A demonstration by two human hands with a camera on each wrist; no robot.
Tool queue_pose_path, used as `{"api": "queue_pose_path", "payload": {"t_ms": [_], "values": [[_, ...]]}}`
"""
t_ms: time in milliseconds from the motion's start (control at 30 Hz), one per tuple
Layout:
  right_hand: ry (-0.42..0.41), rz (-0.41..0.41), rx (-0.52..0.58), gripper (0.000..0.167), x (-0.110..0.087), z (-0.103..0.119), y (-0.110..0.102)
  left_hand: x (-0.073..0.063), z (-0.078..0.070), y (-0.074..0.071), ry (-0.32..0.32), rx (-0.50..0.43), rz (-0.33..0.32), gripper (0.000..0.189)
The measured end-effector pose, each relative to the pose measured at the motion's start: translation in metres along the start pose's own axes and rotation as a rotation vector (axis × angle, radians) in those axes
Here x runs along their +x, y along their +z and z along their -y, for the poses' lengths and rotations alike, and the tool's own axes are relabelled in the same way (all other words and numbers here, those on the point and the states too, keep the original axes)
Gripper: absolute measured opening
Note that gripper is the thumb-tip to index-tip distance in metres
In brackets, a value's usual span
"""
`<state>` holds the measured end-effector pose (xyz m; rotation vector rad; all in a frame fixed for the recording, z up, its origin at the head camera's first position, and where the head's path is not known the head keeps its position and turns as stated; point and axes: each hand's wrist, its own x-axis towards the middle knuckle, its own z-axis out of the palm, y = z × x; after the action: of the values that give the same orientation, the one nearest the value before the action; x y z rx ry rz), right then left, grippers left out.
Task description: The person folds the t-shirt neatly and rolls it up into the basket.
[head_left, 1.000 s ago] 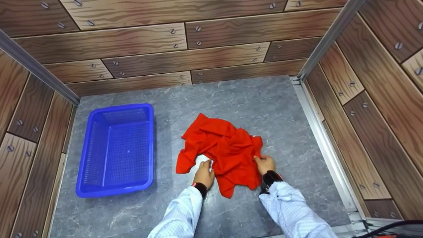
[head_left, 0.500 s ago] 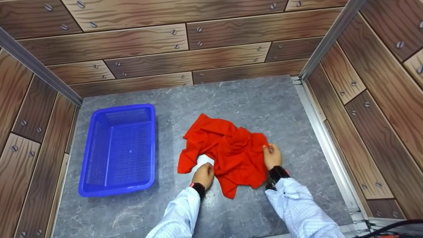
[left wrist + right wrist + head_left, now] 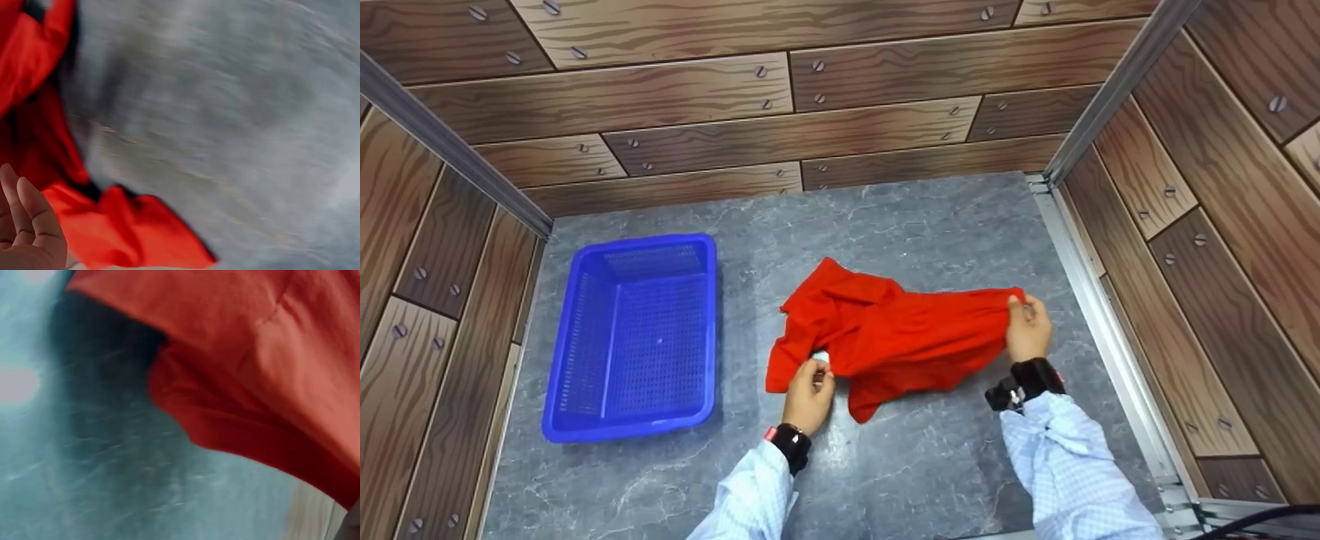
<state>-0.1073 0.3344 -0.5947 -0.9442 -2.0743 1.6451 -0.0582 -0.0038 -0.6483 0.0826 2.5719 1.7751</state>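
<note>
A crumpled red cloth (image 3: 885,322) lies on the grey marbled floor, its right part drawn out and lifted. My right hand (image 3: 1029,330) pinches its far right corner between thumb and fingers. In the right wrist view, the raised cloth (image 3: 236,343) hangs in folds above the floor, with a seam along it. At the cloth's near left edge is my left hand (image 3: 808,397), fingers loosely bent beside a small white patch (image 3: 821,357). In the left wrist view, the left hand's fingers (image 3: 36,216) show in front of the red folds, with no cloth visibly pinched.
A blue perforated plastic basket (image 3: 649,352) stands on the left of the floor (image 3: 765,225). Wood-patterned walls (image 3: 720,135) enclose the back and sides. A metal rail (image 3: 1099,315) runs along the right edge, and a black cable (image 3: 1260,517) crosses the lower right corner.
My right hand has moved right and away from me, pulling the cloth's right corner out and up. My left hand has shifted slightly left and away from me. The basket has stayed put.
</note>
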Motion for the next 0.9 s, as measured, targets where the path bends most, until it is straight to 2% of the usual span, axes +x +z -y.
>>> {"api": "queue_pose_path", "payload": {"t_ms": [100,200,267,333,400,433,500,567,600,667,700,767,833,900], "values": [[0.041,-0.051,0.09,0.022,0.005,0.006,-0.009,-0.007,-0.01,0.008,0.066,-0.053,0.088,0.007],[0.074,-0.114,0.124,0.025,0.011,0.002,-0.021,-0.018,-0.016,0.017,0.137,-0.083,0.24,0.007],[0.078,-0.14,0.047,0.03,0.013,-0.008,-0.031,-0.027,-0.017,0.024,0.157,-0.09,0.36,0.005],[0.087,-0.123,-0.073,0.034,0.014,-0.022,-0.039,-0.033,-0.016,0.029,0.158,-0.054,0.455,0.005],[0.096,-0.052,-0.21,0.036,0.013,-0.037,-0.046,-0.035,-0.014,0.029,0.174,0.03,0.492,0.005],[0.094,0.004,-0.289,0.037,0.012,-0.043,-0.049,-0.033,-0.012,0.029,0.196,0.083,0.478,0.005],[0.095,0.128,-0.42,0.041,0.01,-0.055,-0.053,-0.024,-0.007,0.025,0.264,0.203,0.373,0.008],[0.07,0.214,-0.522,0.048,0.011,-0.061,-0.054,-0.009,0.0,0.02,0.314,0.333,0.196,0.02],[0.048,0.24,-0.56,0.052,0.013,-0.063,-0.054,0.0,0.004,0.017,0.317,0.403,0.101,0.029],[0.005,0.261,-0.616,0.059,0.018,-0.063,-0.051,0.018,0.012,0.013,0.255,0.508,-0.043,0.052],[-0.016,0.268,-0.623,0.062,0.021,-0.062,-0.049,0.025,0.016,0.01,0.201,0.551,-0.079,0.062],[-0.054,0.298,-0.623,0.065,0.026,-0.06,-0.042,0.037,0.024,0.008,0.083,0.62,-0.084,0.079],[-0.058,0.345,-0.633,0.066,0.027,-0.058,-0.033,0.044,0.031,0.007,-0.019,0.646,-0.052,0.089],[-0.034,0.384,-0.643,0.068,0.025,-0.057,-0.024,0.047,0.036,0.009,-0.082,0.645,-0.022,0.092]]}}
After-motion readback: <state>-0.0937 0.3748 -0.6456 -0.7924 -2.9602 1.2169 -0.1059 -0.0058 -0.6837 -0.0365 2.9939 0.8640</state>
